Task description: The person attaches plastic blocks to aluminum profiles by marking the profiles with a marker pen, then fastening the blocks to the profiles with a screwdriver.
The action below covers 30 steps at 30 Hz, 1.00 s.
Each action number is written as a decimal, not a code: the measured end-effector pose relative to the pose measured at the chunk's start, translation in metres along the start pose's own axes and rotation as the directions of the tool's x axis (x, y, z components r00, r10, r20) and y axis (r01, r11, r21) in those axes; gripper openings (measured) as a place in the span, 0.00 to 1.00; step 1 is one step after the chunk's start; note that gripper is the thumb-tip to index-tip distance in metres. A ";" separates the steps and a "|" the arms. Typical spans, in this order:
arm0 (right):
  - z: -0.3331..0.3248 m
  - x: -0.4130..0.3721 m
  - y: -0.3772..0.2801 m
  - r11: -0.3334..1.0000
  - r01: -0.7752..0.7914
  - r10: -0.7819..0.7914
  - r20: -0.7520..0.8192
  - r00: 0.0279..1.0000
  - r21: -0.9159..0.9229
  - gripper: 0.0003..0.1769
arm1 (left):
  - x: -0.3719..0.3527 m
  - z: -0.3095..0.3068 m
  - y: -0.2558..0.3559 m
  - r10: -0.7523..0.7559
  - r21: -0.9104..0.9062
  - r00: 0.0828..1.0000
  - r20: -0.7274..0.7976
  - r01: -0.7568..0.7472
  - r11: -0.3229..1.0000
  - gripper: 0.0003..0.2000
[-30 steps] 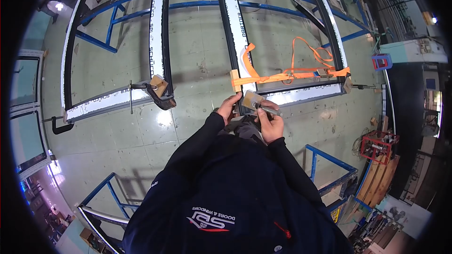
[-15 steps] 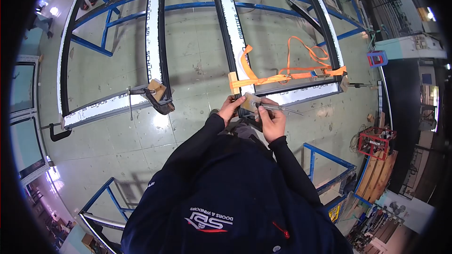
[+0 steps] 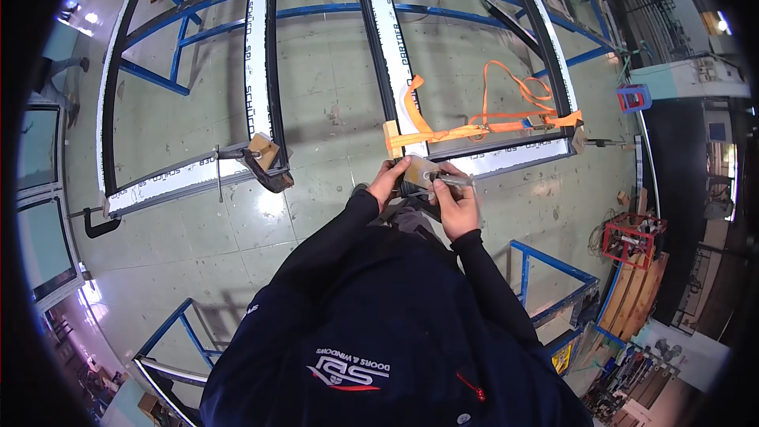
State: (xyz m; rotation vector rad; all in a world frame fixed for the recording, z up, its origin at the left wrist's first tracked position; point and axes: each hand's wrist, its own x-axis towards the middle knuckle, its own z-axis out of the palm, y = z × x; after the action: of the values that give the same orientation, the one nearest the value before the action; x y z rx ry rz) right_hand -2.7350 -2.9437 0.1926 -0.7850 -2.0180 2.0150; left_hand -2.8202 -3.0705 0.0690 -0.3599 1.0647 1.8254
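At the near left corner of the right-hand window frame (image 3: 506, 160), my left hand (image 3: 387, 183) is closed on a small wooden block (image 3: 421, 169), its thumb on the block's edge. My right hand (image 3: 458, 207) pinches the screw end of a clamp (image 3: 451, 180), just right of the block. Much of the clamp's body is hidden behind my hands. An orange ratchet strap (image 3: 458, 133) runs across the frame just beyond, over a wood piece (image 3: 390, 136) at its left end. Another clamp (image 3: 254, 164) grips a wooden block (image 3: 263, 149) on the left-hand frame (image 3: 174, 182).
Blue metal trestles (image 3: 316, 9) carry the frames. Further clamps sit at the left frame's outer corner (image 3: 101, 221) and the right frame's outer corner (image 3: 602, 143). A blue stand (image 3: 553, 269) is at my right, with a red crate (image 3: 632, 239) beyond. A person's legs (image 3: 65, 71) show far left.
The clamp's thin bar, which stuck out to the right of my right hand, has swung and looks shorter. My left hand stays at the block. People at the far left have moved.
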 end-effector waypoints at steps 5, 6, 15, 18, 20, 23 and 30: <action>-0.002 -0.001 0.004 0.998 -0.006 0.005 -0.014 1.000 -0.064 0.16 | 0.004 -0.003 -0.005 -0.033 0.019 0.999 -0.022 0.033 0.999 0.44; -0.001 -0.002 0.001 1.000 0.001 -0.002 -0.008 1.000 -0.028 0.16 | 0.006 -0.003 -0.007 -0.029 0.020 0.999 -0.027 0.030 0.999 0.44; -0.010 0.005 0.017 0.973 0.122 -0.126 -0.009 0.992 -0.193 0.15 | -0.003 0.006 0.002 -0.008 0.022 1.000 -0.026 0.009 1.000 0.42; -0.009 0.002 0.010 0.998 0.016 -0.014 0.022 1.000 -0.062 0.15 | 0.001 0.005 -0.004 -0.003 -0.001 0.999 -0.041 0.003 1.000 0.44; -0.005 -0.001 0.001 0.999 -0.020 0.020 0.012 1.000 -0.040 0.15 | 0.001 0.003 -0.004 -0.006 -0.002 0.999 -0.038 0.006 1.000 0.44; 0.002 -0.003 -0.005 0.996 0.086 -0.086 -0.011 0.996 0.026 0.15 | 0.000 0.005 -0.004 -0.005 0.003 0.998 -0.057 0.005 1.000 0.44; -0.011 0.003 0.017 0.985 0.097 -0.098 -0.003 0.995 -0.140 0.16 | -0.003 0.008 -0.001 0.009 0.009 0.999 -0.045 -0.008 1.000 0.42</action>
State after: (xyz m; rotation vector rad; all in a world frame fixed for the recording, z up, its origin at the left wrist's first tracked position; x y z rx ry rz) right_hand -2.7280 -2.9341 0.1766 -0.7046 -2.1660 1.8309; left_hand -2.8166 -3.0656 0.0751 -0.3933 1.1064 1.8271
